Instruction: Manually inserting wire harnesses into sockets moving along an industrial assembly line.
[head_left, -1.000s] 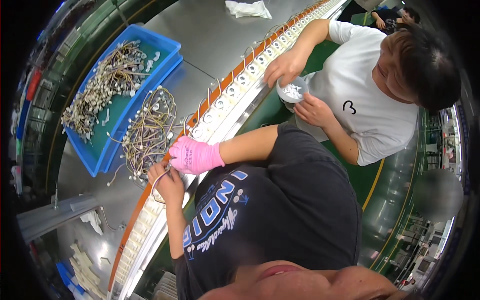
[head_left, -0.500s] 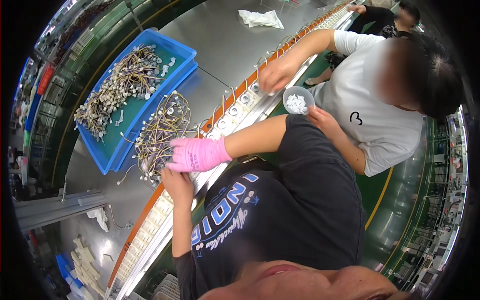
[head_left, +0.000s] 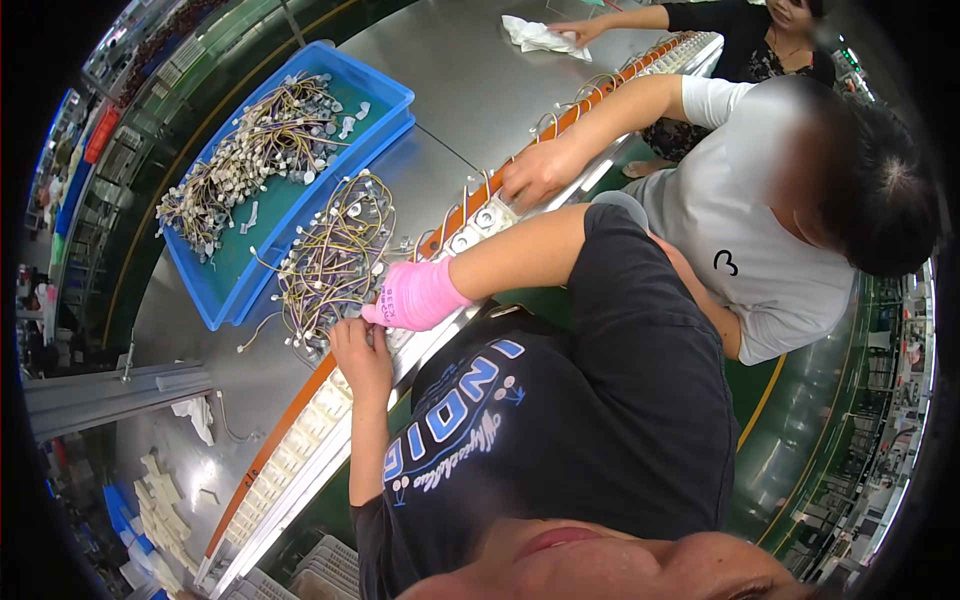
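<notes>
Left hand (head_left: 362, 352) and pink-gloved right hand (head_left: 415, 297), fingers curled, seat wired connectors (head_left: 335, 262) into conveyor tray (head_left: 300, 440); the far blue bin (head_left: 245, 295) remains full.

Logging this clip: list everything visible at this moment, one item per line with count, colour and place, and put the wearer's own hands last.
blue bin: one, blue, far side of the table, holds wire harnesses
wire harnesses in the bin: many, yellowish wires with pale connectors
loose wire harness pile: one heap, same colours, on the table beside the bin
conveyor rail: one, orange edge with pale parts in a row, running along the table
metal table: one, grey
white cloth: one, far end of the table, under a far worker's hand
co-worker in white shirt: one, hand on the rail
left hand: bare, at the edge of the loose pile, by the rail
right hand: pink glove, at the same spot
</notes>
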